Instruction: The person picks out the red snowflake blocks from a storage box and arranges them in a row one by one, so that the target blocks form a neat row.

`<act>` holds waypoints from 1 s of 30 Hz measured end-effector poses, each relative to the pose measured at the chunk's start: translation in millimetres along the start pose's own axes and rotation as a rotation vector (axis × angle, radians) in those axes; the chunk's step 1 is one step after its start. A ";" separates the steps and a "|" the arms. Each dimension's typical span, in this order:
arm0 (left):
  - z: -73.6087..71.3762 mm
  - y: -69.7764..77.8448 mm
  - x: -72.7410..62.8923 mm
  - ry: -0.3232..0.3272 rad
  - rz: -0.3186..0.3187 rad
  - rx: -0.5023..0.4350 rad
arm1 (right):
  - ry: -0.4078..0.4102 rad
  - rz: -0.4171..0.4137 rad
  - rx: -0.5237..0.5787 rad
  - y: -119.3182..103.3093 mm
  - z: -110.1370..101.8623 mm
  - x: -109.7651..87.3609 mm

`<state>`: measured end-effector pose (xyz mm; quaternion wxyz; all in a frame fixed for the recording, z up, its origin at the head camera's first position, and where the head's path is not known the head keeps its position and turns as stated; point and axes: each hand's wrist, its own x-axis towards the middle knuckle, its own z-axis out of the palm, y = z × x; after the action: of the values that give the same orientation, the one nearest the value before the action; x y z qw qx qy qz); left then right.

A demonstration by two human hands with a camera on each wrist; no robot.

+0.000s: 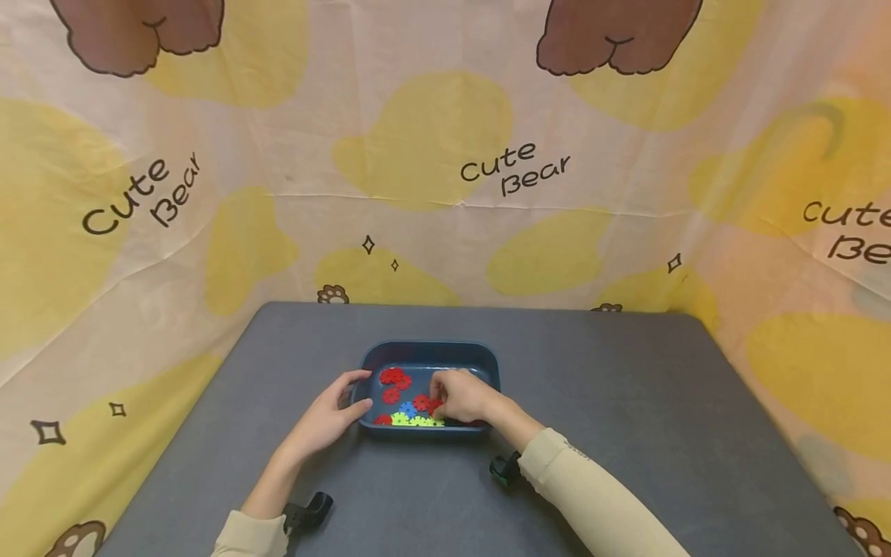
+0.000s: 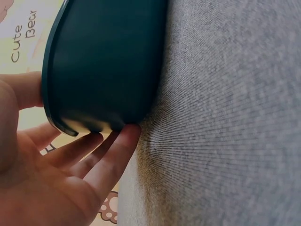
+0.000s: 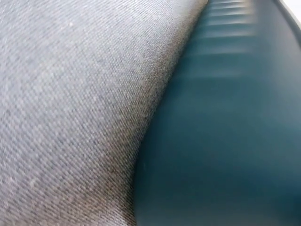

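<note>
A dark teal plastic bin (image 1: 425, 432) stands on the table, with notched plastic discs lying in it. Red discs (image 1: 392, 377) lie at its left, a blue disc (image 1: 407, 408) near the middle, and yellow-green discs (image 1: 418, 422) along the front wall. My left hand (image 1: 327, 414) holds the bin's left end; in the left wrist view its fingers (image 2: 115, 155) press the outer wall. Inside the bin, my right hand (image 1: 462, 396) has curled fingers, with thumb and fingertips around a red disc (image 1: 435, 406). The right wrist view shows only table and bin wall (image 3: 216, 141).
The grey table (image 1: 592, 433) extends around the bin. Behind and beside it hangs a printed fabric backdrop (image 1: 431, 232). Black wrist cameras (image 1: 309, 512) are worn on both wrists, below the sleeves.
</note>
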<state>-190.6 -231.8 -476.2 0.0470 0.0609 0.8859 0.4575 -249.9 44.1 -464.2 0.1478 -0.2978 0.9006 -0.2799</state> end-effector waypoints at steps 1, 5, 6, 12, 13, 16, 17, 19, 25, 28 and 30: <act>0.1 0.3 0.3 0.000 -0.003 -0.001 | 0.003 0.001 0.010 0.0 -0.6 -0.2; 0.5 1.4 1.1 -0.001 -0.008 0.000 | 0.020 0.001 0.053 0.1 -3.9 -1.9; 0.6 1.4 1.3 -0.002 -0.009 0.001 | 0.025 -0.001 0.062 -0.4 -5.1 -2.9; 1.5 1.0 1.9 0.000 -0.009 0.006 | 0.063 -0.010 0.124 -7.3 -16.4 -13.5; 1.6 1.1 1.9 -0.001 -0.009 0.005 | 0.068 -0.008 0.132 -8.0 -18.8 -15.5; 1.7 2.0 1.8 0.001 -0.004 0.004 | 0.078 -0.003 0.159 -8.9 -27.5 -21.6; 1.6 2.5 1.7 0.002 -0.003 0.006 | 0.081 0.000 0.166 -8.6 -30.1 -23.5; 1.2 3.3 1.6 0.006 -0.003 0.014 | 0.091 0.005 0.181 -7.7 -35.3 -27.4; -1.2 4.7 0.8 0.016 -0.011 0.035 | 0.141 0.006 0.234 -0.9 -45.3 -36.4; -1.6 4.1 0.9 0.016 -0.016 0.040 | 0.158 0.022 0.274 4.1 -49.6 -40.9; -1.7 3.4 1.2 0.016 -0.017 0.042 | 0.170 0.033 0.309 8.2 -53.0 -43.6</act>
<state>-191.8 -231.0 -472.4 0.0424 0.0505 0.8961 0.4390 -242.6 98.5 -422.3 0.1196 -0.2320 0.8609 -0.4367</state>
